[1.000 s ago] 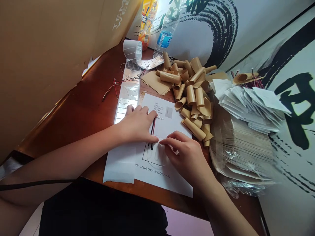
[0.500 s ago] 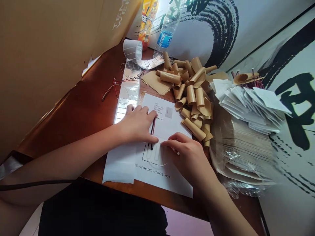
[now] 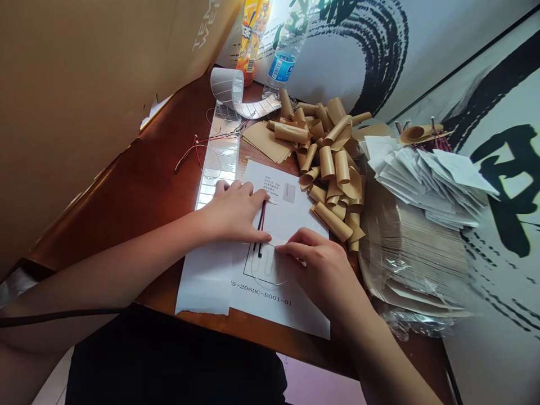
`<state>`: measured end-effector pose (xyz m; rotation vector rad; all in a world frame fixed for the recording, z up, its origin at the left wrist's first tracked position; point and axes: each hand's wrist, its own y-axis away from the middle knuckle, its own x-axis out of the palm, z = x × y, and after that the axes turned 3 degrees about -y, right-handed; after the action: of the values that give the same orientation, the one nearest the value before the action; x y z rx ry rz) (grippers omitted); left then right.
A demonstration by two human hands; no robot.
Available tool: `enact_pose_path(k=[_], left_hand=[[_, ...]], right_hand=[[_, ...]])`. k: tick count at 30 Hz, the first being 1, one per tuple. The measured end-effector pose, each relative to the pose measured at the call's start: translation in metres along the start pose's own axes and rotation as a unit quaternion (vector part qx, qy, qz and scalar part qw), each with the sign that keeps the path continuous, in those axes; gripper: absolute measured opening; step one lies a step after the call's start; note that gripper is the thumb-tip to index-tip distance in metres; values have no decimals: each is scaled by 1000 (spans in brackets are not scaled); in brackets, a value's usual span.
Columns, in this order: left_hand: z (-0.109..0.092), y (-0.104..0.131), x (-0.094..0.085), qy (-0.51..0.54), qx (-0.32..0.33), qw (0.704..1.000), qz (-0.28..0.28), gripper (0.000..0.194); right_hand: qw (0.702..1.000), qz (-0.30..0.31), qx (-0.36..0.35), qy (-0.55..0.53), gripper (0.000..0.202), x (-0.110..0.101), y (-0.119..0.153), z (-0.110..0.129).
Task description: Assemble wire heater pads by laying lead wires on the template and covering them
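Q. Where to find the thin pale wire (image 3: pixel 273 245)?
A. Over the printed sheet (image 3: pixel 291 320), near the front edge of the table (image 3: pixel 164 169), looping just beside the red and black leads (image 3: pixel 262 218).

Q. How gripped?
A. In the right hand (image 3: pixel 314 250), with thumb and forefinger tips together, apparently clamped on the wire. Under the left hand (image 3: pixel 236 212), with digits spread apart, pressing on the leads: forefinger at the upper end, thumb across the lower part.

Q. What to fear first?
A. With too hard a pull from the right, likely to drag the leads askew. With a loose pinch, liable to let the springy-looking loop curl away or hook on the black lead ends (image 3: pixel 260 254). With the left thumb lifted early, apt to free both.

Q. And farther out?
A. Toward the far edge, at a nudge, apt to tumble brown paper rolls (image 3: pixel 291 133) onto the sheet. Toward the left edge, at a careless sweep, likely to snag spare wires (image 3: pixel 196 140).
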<state>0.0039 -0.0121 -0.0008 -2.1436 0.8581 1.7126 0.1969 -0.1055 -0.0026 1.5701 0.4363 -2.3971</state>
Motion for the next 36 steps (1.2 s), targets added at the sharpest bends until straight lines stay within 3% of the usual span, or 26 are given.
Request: enact_pose_path(k=[13, 19, 28, 36], left_hand=[[-7, 2, 2, -13, -13, 1000, -18, 84], [-8, 2, 2, -23, -11, 999, -32, 83], [-14, 2, -1, -26, -22, 999, -25, 82], [-7, 1, 0, 4, -13, 1000, -10, 82]], right_hand=[[1000, 0, 3, 3, 31, -1, -1, -1], [999, -33, -16, -2, 29, 0, 1, -3], [1000, 9, -1, 1, 32, 0, 0, -2], [1000, 19, 16, -13, 27, 1, 0, -4]])
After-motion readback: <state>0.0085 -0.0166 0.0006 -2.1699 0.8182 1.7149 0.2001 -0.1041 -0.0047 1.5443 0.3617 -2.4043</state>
